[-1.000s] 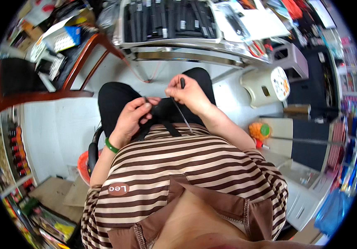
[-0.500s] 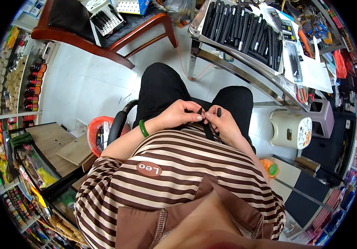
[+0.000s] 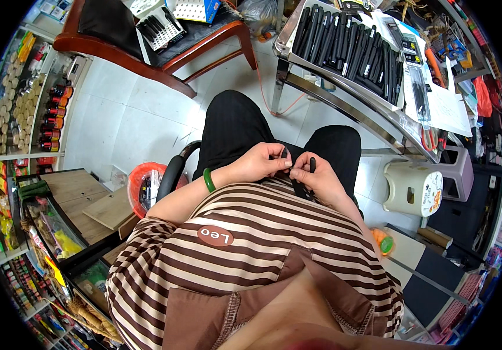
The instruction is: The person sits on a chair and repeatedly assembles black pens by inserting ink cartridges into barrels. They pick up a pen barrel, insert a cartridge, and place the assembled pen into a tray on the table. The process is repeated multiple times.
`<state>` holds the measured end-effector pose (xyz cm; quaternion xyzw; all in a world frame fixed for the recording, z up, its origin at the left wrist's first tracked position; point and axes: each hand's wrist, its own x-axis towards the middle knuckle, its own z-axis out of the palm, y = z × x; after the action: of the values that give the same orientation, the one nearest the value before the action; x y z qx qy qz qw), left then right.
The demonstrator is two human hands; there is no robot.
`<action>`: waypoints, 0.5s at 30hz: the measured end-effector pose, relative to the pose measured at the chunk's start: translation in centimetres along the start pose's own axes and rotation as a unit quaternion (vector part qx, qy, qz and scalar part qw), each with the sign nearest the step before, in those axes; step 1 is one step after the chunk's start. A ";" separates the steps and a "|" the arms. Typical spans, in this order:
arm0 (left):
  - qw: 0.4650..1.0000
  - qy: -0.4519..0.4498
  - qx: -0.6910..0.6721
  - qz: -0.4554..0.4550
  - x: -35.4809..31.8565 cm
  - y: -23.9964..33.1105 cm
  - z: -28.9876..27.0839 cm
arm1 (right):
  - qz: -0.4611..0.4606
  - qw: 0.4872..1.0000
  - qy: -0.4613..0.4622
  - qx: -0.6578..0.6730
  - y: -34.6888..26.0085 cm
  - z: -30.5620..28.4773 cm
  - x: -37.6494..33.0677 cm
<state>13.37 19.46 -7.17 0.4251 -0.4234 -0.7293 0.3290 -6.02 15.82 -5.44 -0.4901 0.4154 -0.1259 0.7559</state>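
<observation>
L hand, green bangle on wrist, was pinching a small dark piece btwn thumb & fingers. R hand, right next to it, gripped a slim black stick, one end poking up past the thumb; rest hidden in the palm. Fingertips nearly met; couldn't tell if piece & stick touched. Both were over the lap, just beyond the hem of the striped shirt. Black strip hung below the hands, unclear if clothing or part of what was held.

Main risk: small piece, only a fingertip pinch. If that loosened or the R hand pushed too hard, it could've popped out, then got lost on the black trousers (dark on dark) or dropped btwn the knees. If the stick had a hard tip, a slip could've caught the L fingers, approx. in line w/ it; tip not visible, so can't be sure.

Further out, near left: seat armrest, then red bin; a bounce that way might've landed in it. Far right: metal-edged table w/ a white tray packed w/ slim black pieces; tray sat close to the near edge, so a knee bump could've shifted it. Beige stool to the right, wooden chair far left.
</observation>
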 end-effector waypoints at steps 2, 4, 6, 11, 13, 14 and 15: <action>0.996 0.050 0.048 0.051 0.2 -0.2 0.1 | -0.001 1.000 -0.007 -0.025 0.0 0.0 0.1; 0.988 0.087 0.116 0.061 -0.1 0.4 -0.1 | 0.011 0.999 -0.024 -0.030 0.4 -0.3 0.3; 0.979 0.121 0.133 0.098 -0.1 0.0 0.0 | 0.000 0.998 -0.028 -0.053 0.5 -0.3 0.5; 0.916 0.256 0.164 0.262 0.2 -1.5 -1.4 | -0.034 0.979 -0.010 -0.200 -0.4 0.3 0.9; 0.908 0.369 -0.115 0.162 -1.0 -1.3 -4.8 | -0.004 0.980 -0.004 -0.199 0.4 0.0 0.5; 0.885 0.408 -0.078 0.212 -1.9 -2.4 -7.8 | 0.012 0.979 -0.001 -0.201 0.8 -0.3 0.4; 0.880 0.437 -0.092 0.160 -3.9 -0.8 -9.1 | 0.012 0.987 0.023 -0.157 1.1 -0.8 0.4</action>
<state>23.07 19.97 -9.11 0.5947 -0.2301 -0.4424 0.6306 -6.57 15.61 -6.74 -0.5947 0.4531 -0.0610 0.6613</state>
